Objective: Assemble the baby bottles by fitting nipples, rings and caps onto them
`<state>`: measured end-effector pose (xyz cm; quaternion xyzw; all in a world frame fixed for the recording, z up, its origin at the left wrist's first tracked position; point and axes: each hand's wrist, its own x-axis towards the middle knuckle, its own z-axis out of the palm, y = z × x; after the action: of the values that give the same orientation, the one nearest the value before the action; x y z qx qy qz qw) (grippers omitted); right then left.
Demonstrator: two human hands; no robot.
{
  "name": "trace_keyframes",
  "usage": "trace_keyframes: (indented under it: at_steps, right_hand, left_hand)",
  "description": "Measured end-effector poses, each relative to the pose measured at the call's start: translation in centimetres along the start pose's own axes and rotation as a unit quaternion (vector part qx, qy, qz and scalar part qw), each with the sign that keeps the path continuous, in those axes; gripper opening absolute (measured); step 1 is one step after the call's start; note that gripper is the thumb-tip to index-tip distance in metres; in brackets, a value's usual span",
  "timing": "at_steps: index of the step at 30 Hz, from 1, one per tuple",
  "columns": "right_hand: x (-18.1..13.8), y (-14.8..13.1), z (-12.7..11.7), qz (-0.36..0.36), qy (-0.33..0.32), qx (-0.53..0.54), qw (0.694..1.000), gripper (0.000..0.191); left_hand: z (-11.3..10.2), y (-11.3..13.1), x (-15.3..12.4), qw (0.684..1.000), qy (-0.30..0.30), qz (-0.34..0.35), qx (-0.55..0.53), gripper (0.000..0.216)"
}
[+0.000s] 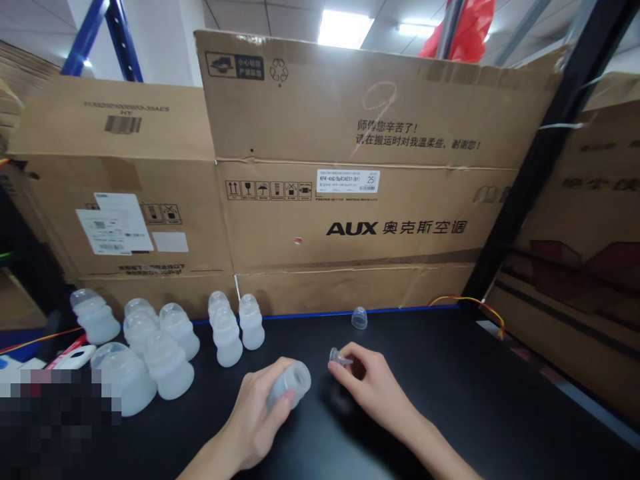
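In my left hand [265,407] is a frosted white baby bottle [294,383], tilted with its uncapped neck toward the camera, my fingers wrapped round its body. To the right, my right hand [373,380] pinches a small clear bottle nipple [337,358] between thumb and fingers, apart from the bottle. A clear dome cap [359,318] stands on the black table [400,427] behind my right hand. Several capped bottles of the same kind [167,365] are grouped at the left, and a smaller group [227,340] stands closer to my left hand.
A large cardboard box wall [350,267] closes off the back of the table. At the left edge lie a red-and-white object [75,357] and a pixelated dark area. Red and yellow wires [493,313] run by the black post [525,173] at the right.
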<state>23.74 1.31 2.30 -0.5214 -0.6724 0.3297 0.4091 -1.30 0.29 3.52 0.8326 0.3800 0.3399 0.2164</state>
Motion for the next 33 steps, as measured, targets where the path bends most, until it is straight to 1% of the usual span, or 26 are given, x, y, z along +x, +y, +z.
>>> trace_keyframes:
  at_steps: [2, 4, 6, 8, 10, 12, 14, 16, 18, 20, 23, 25, 27, 28, 30, 32, 33]
  right_hand:
    - [0.4, 1.2, -0.8, -0.001, 0.061, -0.077, 0.995, 0.022]
    - [0.7, 2.2, -1.4, 0.002, 0.099, -0.117, 0.988, 0.016]
    - [0.9, 2.8, -1.7, -0.006, 0.120, -0.139, 0.983, 0.024]
    - [0.9, 2.7, -1.7, -0.025, 0.124, -0.145, 0.981, 0.035]
    - [0.4, 1.9, -1.3, -0.054, 0.110, -0.140, 0.983, 0.036]
    - [-0.4, 0.6, -0.5, -0.085, 0.063, -0.124, 0.987, 0.035]
    - [-1.4, -0.9, 0.6, -0.108, -0.008, -0.109, 0.988, 0.037]
    - [-2.2, -1.9, 1.6, -0.116, -0.068, -0.107, 0.985, 0.037]
    - [-2.5, -2.2, 2.0, -0.116, -0.098, -0.119, 0.981, 0.035]
    - [-2.2, -1.6, 1.6, -0.114, -0.095, -0.137, 0.979, 0.037]
    - [-1.5, -0.1, 0.4, -0.118, -0.075, -0.150, 0.979, 0.046]
    - [-1.3, 0.4, -0.1, -0.121, -0.081, -0.123, 0.982, 0.055]
    - [-1.5, 0.1, 0.2, -0.127, -0.094, -0.086, 0.984, 0.061]
    - [-1.7, -0.2, 0.5, -0.133, -0.098, -0.074, 0.983, 0.058]
    - [-2.0, -1.0, 1.2, -0.151, -0.103, -0.063, 0.981, 0.044]
    - [-2.0, -1.4, 1.6, -0.165, -0.084, -0.052, 0.981, 0.034]
    - [-1.9, -1.4, 1.6, -0.165, -0.062, -0.043, 0.983, 0.033]
  left_hand:
    - [-0.2, 0.2, 0.1, 1.000, -0.001, -0.007, 0.000, 0.030]
    - [0.0, 0.2, 0.1, 0.999, 0.011, -0.021, 0.027, 0.023]
    - [0.5, 0.1, 0.1, 0.997, 0.029, -0.043, 0.057, 0.017]
    - [0.9, -0.1, 0.1, 0.993, 0.048, -0.069, 0.081, 0.017]
    - [1.2, -0.1, 0.2, 0.989, 0.052, -0.086, 0.106, 0.019]
    - [1.3, 0.1, 0.2, 0.985, 0.037, -0.087, 0.142, 0.021]
    - [1.5, 0.4, 0.1, 0.981, 0.010, -0.063, 0.184, 0.020]
    - [1.8, 0.7, 0.1, 0.977, -0.013, -0.025, 0.213, 0.017]
    - [1.9, 0.7, 0.0, 0.977, -0.016, -0.004, 0.213, 0.016]
    - [1.9, 0.5, 0.0, 0.981, 0.008, -0.016, 0.191, 0.014]
    - [1.6, 0.2, 0.0, 0.983, 0.044, -0.054, 0.167, 0.013]
    - [1.5, 0.2, 0.1, 0.983, 0.044, -0.061, 0.170, 0.015]
    - [1.4, 0.3, 0.1, 0.983, 0.027, -0.049, 0.178, 0.016]
    - [1.4, 0.4, 0.1, 0.983, 0.017, -0.040, 0.180, 0.016]
    - [1.5, 0.5, 0.1, 0.984, 0.003, -0.026, 0.178, 0.014]
    - [1.6, 0.5, 0.0, 0.985, 0.005, -0.032, 0.169, 0.011]
    - [1.7, 0.4, 0.0, 0.986, 0.015, -0.043, 0.162, 0.010]
